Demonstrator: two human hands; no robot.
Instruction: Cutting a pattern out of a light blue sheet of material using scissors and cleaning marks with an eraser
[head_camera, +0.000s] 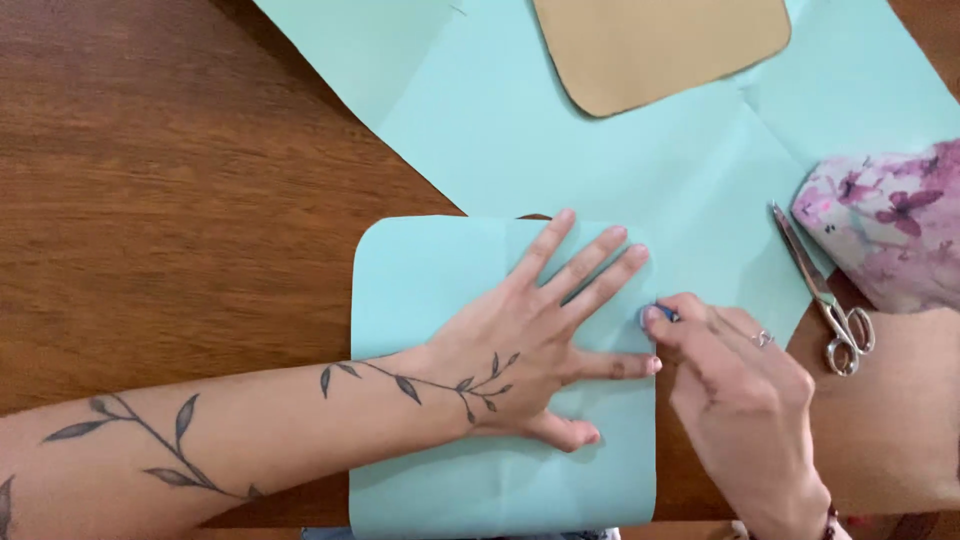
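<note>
Where scissors (828, 300) lie: tan card (660, 45).

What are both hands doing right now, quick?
Left hand: open, fingers spread, pressing flat on the rounded light-blue paper piece.
Right hand: closed, pinching a small blue thing at that paper's edge; what it is cannot be told.

It looked like a home craft spot: a wooden table (170, 180) held cut paper (560, 130), scissors (825, 295) and floral cloth (890, 225).
</note>
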